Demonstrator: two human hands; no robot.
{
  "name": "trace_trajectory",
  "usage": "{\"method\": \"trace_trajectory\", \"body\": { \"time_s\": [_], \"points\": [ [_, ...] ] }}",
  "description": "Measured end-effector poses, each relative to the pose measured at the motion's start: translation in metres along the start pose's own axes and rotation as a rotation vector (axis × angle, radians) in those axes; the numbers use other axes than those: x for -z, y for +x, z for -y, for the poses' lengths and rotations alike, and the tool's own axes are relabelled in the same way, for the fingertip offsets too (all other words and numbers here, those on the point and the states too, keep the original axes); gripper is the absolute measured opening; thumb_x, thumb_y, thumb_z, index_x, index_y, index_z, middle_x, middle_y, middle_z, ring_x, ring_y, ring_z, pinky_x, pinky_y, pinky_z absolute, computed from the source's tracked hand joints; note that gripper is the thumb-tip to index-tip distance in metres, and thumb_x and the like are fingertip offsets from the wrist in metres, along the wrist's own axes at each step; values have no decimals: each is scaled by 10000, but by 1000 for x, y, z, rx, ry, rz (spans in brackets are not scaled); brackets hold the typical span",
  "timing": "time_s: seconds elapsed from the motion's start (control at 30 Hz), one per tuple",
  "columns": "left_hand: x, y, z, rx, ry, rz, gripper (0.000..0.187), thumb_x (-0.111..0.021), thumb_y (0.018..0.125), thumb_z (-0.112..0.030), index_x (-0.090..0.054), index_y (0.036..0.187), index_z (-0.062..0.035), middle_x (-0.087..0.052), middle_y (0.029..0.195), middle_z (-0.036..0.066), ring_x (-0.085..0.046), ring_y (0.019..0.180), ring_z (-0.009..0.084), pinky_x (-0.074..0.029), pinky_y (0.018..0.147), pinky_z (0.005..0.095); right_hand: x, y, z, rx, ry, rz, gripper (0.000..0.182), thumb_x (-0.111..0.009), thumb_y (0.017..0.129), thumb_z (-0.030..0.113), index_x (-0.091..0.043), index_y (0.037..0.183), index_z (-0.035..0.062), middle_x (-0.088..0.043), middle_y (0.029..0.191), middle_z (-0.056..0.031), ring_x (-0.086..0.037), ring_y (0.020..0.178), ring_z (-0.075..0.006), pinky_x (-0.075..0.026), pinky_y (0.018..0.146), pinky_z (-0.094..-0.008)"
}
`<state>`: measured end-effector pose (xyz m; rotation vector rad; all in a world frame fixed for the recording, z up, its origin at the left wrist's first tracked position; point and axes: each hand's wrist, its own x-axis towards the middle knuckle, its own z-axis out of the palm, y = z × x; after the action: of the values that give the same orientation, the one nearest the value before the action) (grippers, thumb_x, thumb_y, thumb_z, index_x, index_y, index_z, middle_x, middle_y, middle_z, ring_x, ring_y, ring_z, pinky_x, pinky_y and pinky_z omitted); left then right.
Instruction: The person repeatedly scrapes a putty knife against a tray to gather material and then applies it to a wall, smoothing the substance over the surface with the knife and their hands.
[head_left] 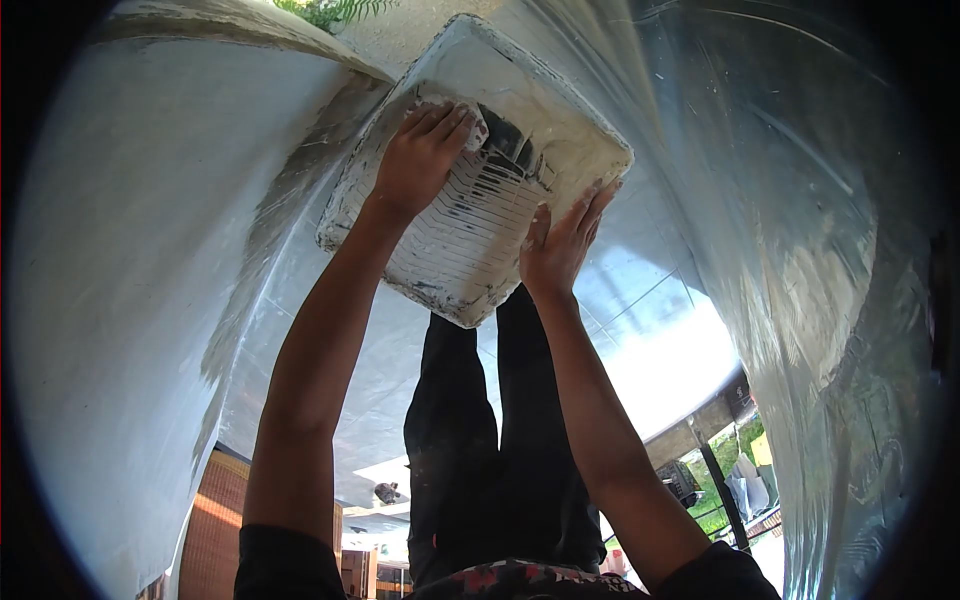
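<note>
A paint tray [465,235] coated in whitish paint, with a ribbed slope, is tilted in front of me. Dark patches of its bottom show near the middle. Over the tray's left part, my left hand [425,150] is closed around a paint-smeared pad or cloth [477,130], pressed to the inner surface. My right hand [568,240] grips the tray's right edge, its thumb on the inner side and its fingers along the rim. Paint marks the fingertips of both hands.
Clear plastic sheeting [800,250] hangs on the right. A pale wall [150,200] curves up the left. Below are my legs in black trousers [455,430] on a grey tiled floor [630,290]. Greenery shows at the top and lower right.
</note>
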<state>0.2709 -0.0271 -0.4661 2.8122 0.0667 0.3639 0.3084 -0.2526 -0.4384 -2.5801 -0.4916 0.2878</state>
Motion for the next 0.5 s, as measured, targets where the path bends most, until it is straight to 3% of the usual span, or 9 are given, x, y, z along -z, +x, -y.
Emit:
{"method": "trace_trajectory", "body": {
  "time_s": [0.13, 0.2, 0.33, 0.37, 0.4, 0.5],
  "points": [
    [5, 9, -4, 66, -56, 34, 355, -612, 837, -39, -651, 1189, -11, -704, 1191, 161, -663, 1146, 307, -481, 1037, 432, 2, 1, 0, 12, -2, 14, 727, -507, 991, 205, -145, 1532, -121, -5, 1609, -374, -160, 1494, -511, -188, 1211, -563],
    [7, 16, -6, 178, -156, 178, 530, -652, 703, 74, -648, 1220, -40, -688, 1244, 146, -640, 1188, 305, -469, 1057, 444, 3, 0, 0, 8, 4, 21, 722, -511, 988, 197, -155, 1532, -116, -7, 1608, -375, -164, 1490, -516, -195, 1209, -561],
    [18, 5, -20, 135, -145, 150, 515, -655, 699, 78, -653, 1200, -38, -703, 1211, 140, -659, 1151, 308, -485, 1034, 430, 4, 1, -1, 24, 27, 34, 679, -514, 1001, 159, -177, 1538, -86, 40, 1619, -355, -131, 1490, -542, -220, 1194, -578],
    [21, 0, -24, 105, -100, 100, 416, -653, 746, 33, -659, 1158, -29, -714, 1172, 145, -677, 1112, 302, -498, 1005, 425, 3, 2, -1, 24, 31, 24, 679, -514, 1001, 159, -177, 1538, -86, 40, 1619, -355, -131, 1490, -542, -220, 1194, -578],
    [24, 2, -27, 75, -60, 50, 322, -652, 793, -12, -665, 1115, -19, -725, 1132, 150, -695, 1073, 296, -511, 976, 419, 3, 2, -1, 37, 23, 11, 680, -516, 994, 169, -193, 1534, -88, 12, 1611, -369, -151, 1484, -540, -220, 1197, -571],
    [25, 13, -22, 76, -121, 3, 331, -655, 784, -7, -668, 1114, -17, -730, 1109, 149, -698, 1053, 292, -514, 965, 419, 2, 1, -4, 56, 20, -8, 676, -520, 986, 176, -217, 1529, -89, -23, 1601, -386, -169, 1477, -541, -224, 1198, -565]
  ]
}}
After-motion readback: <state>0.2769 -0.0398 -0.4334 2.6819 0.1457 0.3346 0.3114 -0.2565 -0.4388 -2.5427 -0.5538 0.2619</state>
